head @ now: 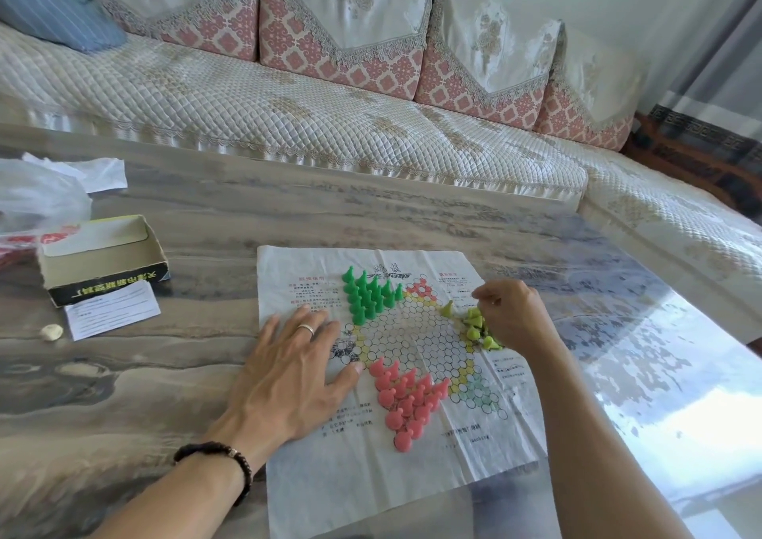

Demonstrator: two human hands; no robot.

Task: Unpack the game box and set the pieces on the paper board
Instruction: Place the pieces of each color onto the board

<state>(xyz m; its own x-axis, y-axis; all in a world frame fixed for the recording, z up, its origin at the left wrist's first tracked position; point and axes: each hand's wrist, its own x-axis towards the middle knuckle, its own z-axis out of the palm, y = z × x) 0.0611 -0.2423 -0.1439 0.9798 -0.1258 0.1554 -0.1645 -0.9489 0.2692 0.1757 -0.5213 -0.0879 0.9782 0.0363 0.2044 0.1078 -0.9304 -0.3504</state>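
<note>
Right hand (513, 316) apparently pinches yellow-green pieces (478, 326).

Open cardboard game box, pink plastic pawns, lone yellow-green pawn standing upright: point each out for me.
Open cardboard game box (62, 268): head view, near wall.
Pink plastic pawns (406, 398): head view, cluster's middle.
Lone yellow-green pawn (447, 309): head view, its body.

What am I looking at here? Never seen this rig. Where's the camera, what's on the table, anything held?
No machine: a person works with bare hands, filmed by one wide-angle camera worn on the head, looking down. On the marble-look table lies a paper board printed with a star grid. Dark green pieces and pink pieces stand in two corners. The left hand lies flat on the paper's edge. The right hand works at a loose pile of yellow-green pieces; whether it pinches one I cannot tell. The opened game box sits left.
</note>
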